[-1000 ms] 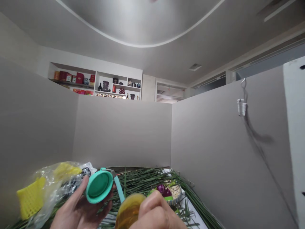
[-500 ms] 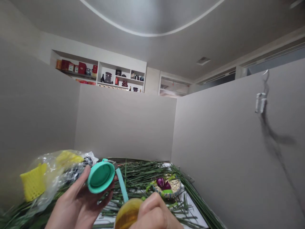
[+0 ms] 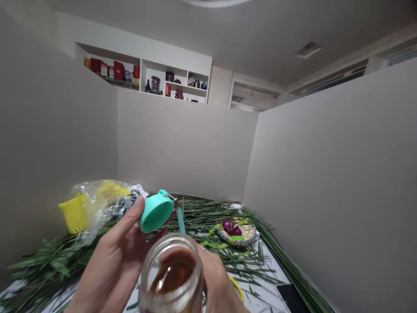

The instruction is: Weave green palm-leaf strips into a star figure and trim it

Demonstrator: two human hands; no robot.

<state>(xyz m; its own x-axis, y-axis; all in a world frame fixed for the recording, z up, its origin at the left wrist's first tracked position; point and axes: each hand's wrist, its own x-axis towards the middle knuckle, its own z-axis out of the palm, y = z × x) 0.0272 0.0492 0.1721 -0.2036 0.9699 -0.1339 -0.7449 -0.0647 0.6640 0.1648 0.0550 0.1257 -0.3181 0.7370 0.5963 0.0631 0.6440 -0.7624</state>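
My left hand [image 3: 119, 252] is closed around a teal screw lid [image 3: 156, 211], its hollow underside tilted toward me. A teal strap [image 3: 180, 219] hangs from the lid's side by a small fitting. Just below and to the right, my right hand [image 3: 216, 276] grips a clear bottle [image 3: 171, 278]. The bottle's mouth is uncovered and faces me, with brown liquid inside. Lid and bottle are apart. The bottle's lower part is out of frame.
Long green leaves [image 3: 208, 211] cover much of the white table. A small woven basket [image 3: 250, 239] holds purple items. At left lies a clear plastic bag [image 3: 94, 204] with yellow netting [image 3: 74, 213]. A dark flat object [image 3: 289, 295] lies at lower right. Grey partitions [image 3: 182, 143] enclose the table.
The bottle has come up into fuller view, its open mouth now showing toward me. The lid has tilted in my left hand. The camera view has tipped downward.
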